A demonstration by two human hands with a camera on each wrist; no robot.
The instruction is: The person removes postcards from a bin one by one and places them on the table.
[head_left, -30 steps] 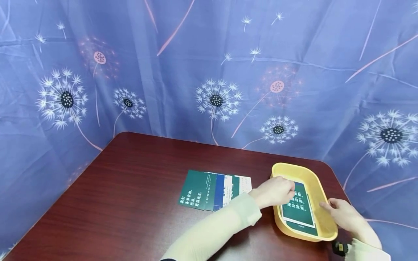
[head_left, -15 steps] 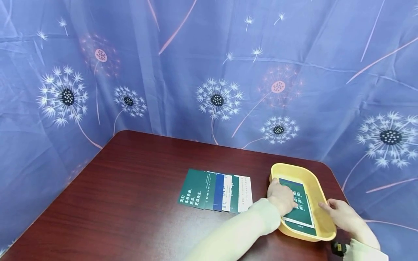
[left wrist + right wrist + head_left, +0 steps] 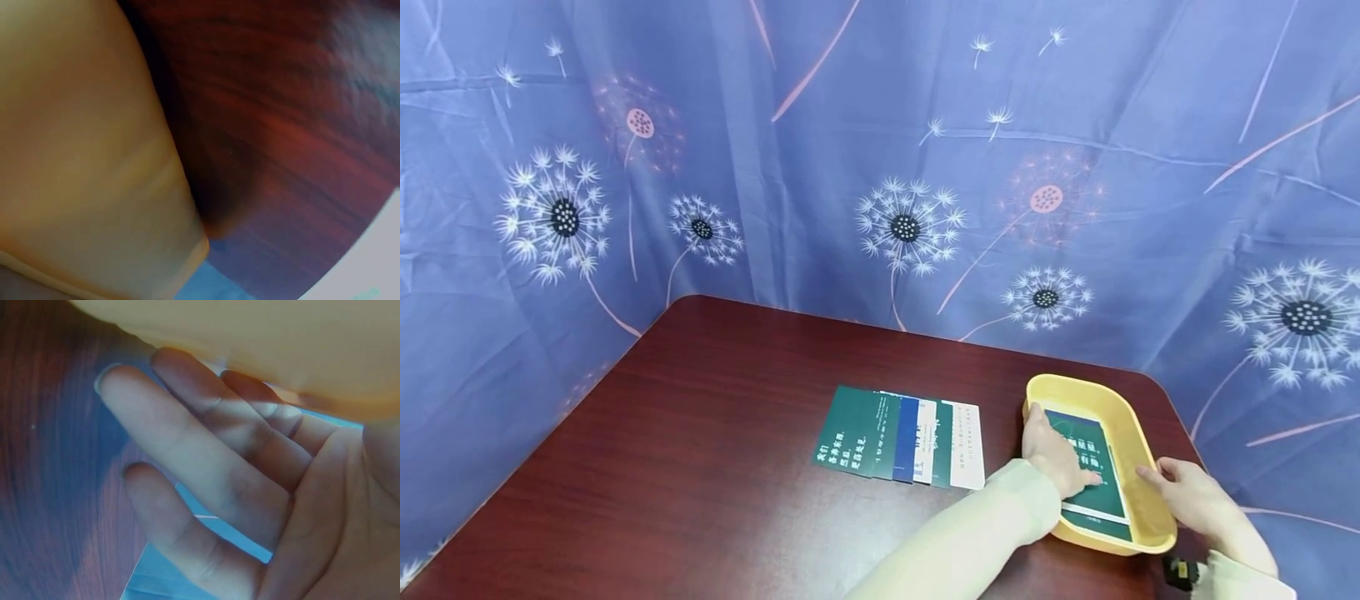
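The yellow tray [image 3: 1138, 442] sits on the right side of the table, with green and white-edged printed cards [image 3: 1097, 504] lying overlapped inside it. My left hand [image 3: 1056, 454] lies over the tray's left rim. Its index finger is stretched along that rim and its thumb reaches out above the cards; the other fingers are hidden. In the left wrist view only the tray's outer wall and the table show. At the opposite rim, my right hand [image 3: 1198, 496] holds the tray, thumb on the inside. Its fingers [image 3: 181, 450] reach under the tray's edge in the right wrist view.
A fanned row of green, blue and white cards [image 3: 898, 437] lies on the dark red table [image 3: 737, 433], left of the tray. A blue curtain [image 3: 820, 167] with dandelion prints hangs behind the table. A small black device [image 3: 1180, 573] is at the right wrist.
My left hand has moved from over the cards to the tray's left rim, its curled fingers straightening. My right hand has stayed on the right rim. The head view has shifted slightly.
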